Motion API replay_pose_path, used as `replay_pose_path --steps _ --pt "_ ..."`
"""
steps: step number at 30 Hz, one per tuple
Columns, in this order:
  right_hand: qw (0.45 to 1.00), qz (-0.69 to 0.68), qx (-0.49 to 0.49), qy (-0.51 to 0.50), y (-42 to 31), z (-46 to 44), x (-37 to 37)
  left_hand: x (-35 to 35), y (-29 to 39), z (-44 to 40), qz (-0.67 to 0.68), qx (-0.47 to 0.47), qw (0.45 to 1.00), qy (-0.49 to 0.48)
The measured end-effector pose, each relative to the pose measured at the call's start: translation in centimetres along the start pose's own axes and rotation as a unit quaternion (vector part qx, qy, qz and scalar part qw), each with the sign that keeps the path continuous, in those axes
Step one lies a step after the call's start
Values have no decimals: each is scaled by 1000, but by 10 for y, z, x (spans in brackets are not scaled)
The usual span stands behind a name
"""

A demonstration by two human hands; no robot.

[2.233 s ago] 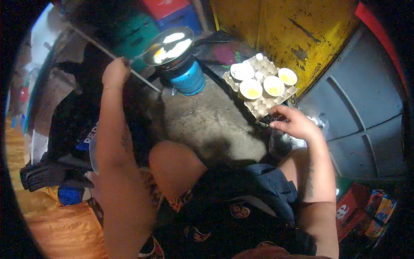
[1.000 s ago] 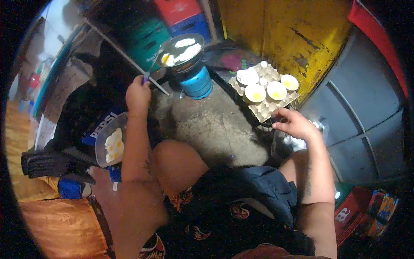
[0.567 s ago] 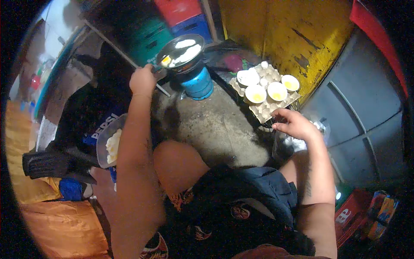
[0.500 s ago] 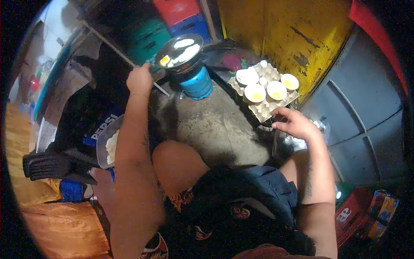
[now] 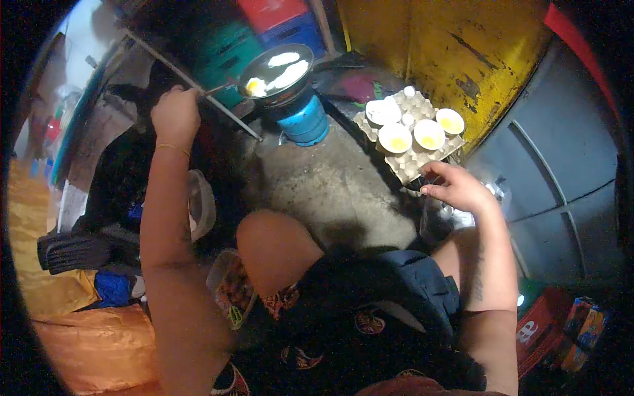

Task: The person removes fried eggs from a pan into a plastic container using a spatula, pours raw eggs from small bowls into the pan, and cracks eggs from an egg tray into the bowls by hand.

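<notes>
My left hand [image 5: 177,113] is closed around a thin-handled spatula [image 5: 216,88], whose far end points at the rim of a dark frying pan [image 5: 269,68]. In the pan lie a fried egg [image 5: 255,86] with its yolk showing and two white pieces. The pan sits above a blue gas canister [image 5: 305,123]. My right hand [image 5: 459,188] is at the near corner of a cardboard egg tray [image 5: 413,158], thumb and forefinger curved with a gap between them. On the tray stand several white bowls, including a bowl [image 5: 396,140] with raw egg, and a whole egg [image 5: 409,92].
Stacked crates, one a green crate [image 5: 228,63], stand behind the pan. Left of my knee are a clear container [image 5: 203,204] and a tub of reddish food [image 5: 234,284]. A metal bar [image 5: 231,113] slants past the pan. A plastic bag [image 5: 456,214] lies below my right hand.
My left hand has drawn back leftward from the pan, and the spatula's handle now shows. The egg's yolk looks whiter around it. My right hand stays by the egg tray.
</notes>
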State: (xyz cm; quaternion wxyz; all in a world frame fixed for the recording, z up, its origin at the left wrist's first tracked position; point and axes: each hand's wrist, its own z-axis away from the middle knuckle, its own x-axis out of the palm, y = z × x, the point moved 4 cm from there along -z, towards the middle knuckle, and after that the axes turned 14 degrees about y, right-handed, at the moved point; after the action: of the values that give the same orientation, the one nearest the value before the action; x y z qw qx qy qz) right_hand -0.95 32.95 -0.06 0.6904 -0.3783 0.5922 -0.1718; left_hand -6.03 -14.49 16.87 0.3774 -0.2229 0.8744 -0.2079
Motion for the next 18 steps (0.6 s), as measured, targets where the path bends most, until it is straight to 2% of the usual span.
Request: replay_pose_path --steps 6,12,18 --pt "1000 0 -9 0 -5 -3 4 9 13 -6 -3 26 999 -39" --pt "1000 -7 4 -7 -4 -1 3 25 26 -2 14 -47 996 -68" --pt "1000 7 1 3 0 2 1 38 27 12 38 -91 995 -32"
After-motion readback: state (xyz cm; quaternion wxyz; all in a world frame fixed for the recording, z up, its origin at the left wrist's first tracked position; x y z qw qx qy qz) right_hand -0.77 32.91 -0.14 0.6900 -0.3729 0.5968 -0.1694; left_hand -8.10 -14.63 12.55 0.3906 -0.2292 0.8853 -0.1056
